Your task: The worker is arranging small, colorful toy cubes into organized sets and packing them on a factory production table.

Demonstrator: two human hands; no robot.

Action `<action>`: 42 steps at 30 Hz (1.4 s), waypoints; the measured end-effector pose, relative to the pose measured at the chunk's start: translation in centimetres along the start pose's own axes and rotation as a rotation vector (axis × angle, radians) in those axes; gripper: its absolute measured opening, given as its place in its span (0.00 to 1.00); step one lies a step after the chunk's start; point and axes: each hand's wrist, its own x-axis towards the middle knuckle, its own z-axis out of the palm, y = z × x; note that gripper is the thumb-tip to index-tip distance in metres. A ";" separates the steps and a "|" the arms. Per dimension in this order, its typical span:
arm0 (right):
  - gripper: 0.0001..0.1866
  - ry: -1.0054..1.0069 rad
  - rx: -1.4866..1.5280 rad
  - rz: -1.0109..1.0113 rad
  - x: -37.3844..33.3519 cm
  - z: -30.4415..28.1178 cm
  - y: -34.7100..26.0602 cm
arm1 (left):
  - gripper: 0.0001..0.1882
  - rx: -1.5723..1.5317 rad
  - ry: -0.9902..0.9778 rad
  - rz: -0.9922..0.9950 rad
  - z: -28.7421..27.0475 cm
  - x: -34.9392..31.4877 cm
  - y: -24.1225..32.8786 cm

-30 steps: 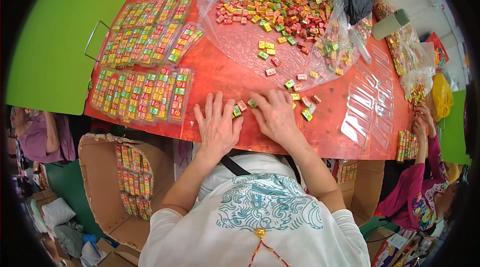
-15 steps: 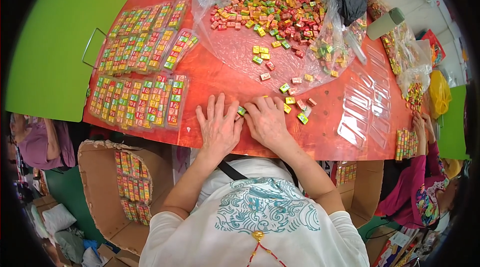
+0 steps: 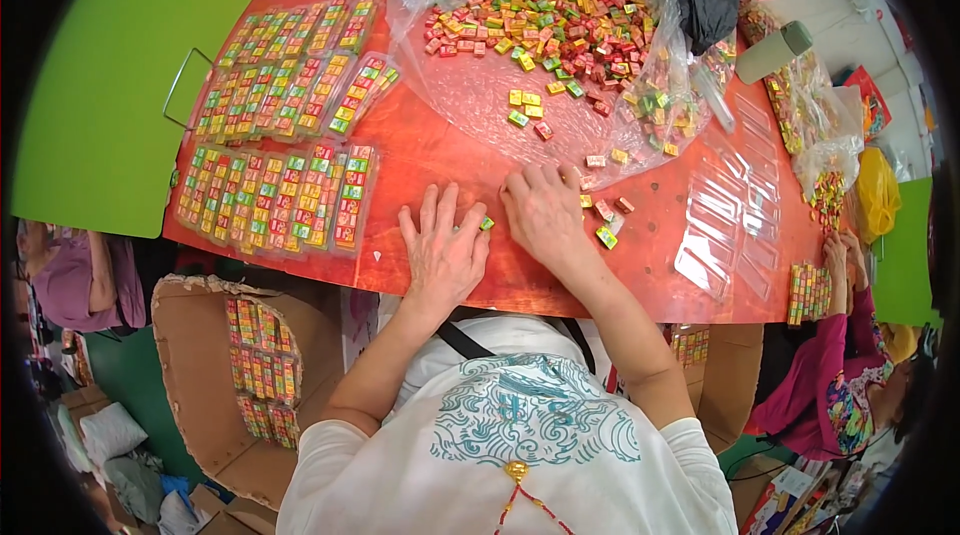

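Observation:
My left hand (image 3: 445, 247) lies on the red table, fingers stretched out and spread. Beside its index finger is a small green-and-yellow wrapped block (image 3: 487, 224). To its right, my right hand (image 3: 546, 217) is curled palm down, fingers bent together and their tips hidden; whatever they hold cannot be made out. A yellow block (image 3: 586, 202), a red block (image 3: 603, 209) and a green-yellow block (image 3: 607, 237) lie just right of this hand. Beyond its fingers sits a pinkish block (image 3: 596, 162).
Filled clear strip trays (image 3: 270, 200) lie in rows at left. A large pile of blocks (image 3: 545, 20) spreads on plastic sheeting at the far side. Empty clear trays (image 3: 715, 225) lie at right. A cardboard box (image 3: 205, 385) stands below the near edge. Other people work at both sides.
My right hand has moved away from the left hand, forward and slightly right, over where several blocks lay. The left hand stays nearly in place, with the green-and-yellow block still beside it.

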 end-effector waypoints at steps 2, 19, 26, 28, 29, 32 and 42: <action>0.06 -0.032 0.077 0.005 -0.8 -0.4 -1.4 | 0.21 -0.003 -0.003 0.003 0.1 0.0 0.0; 0.12 -0.028 0.121 0.127 -4.0 -3.9 0.3 | 0.18 0.061 0.018 -0.017 0.1 1.4 0.9; 0.08 -0.009 0.030 0.008 -4.8 -2.5 -0.6 | 0.20 0.087 0.026 -0.012 0.4 0.8 0.8; 0.07 -0.015 0.038 0.017 -4.2 -2.0 -0.8 | 0.21 0.097 0.020 -0.022 0.6 0.7 0.7; 0.07 -0.021 0.045 0.026 -3.7 -1.7 -0.9 | 0.21 0.100 0.018 -0.022 0.6 0.6 0.7; 0.08 -0.055 0.049 0.093 -2.2 -1.0 -0.9 | 0.21 0.091 0.021 -0.006 0.9 0.8 0.7; 0.09 -0.020 -0.013 0.118 -2.2 -1.2 1.2 | 0.20 0.073 0.037 -0.007 0.8 1.1 0.5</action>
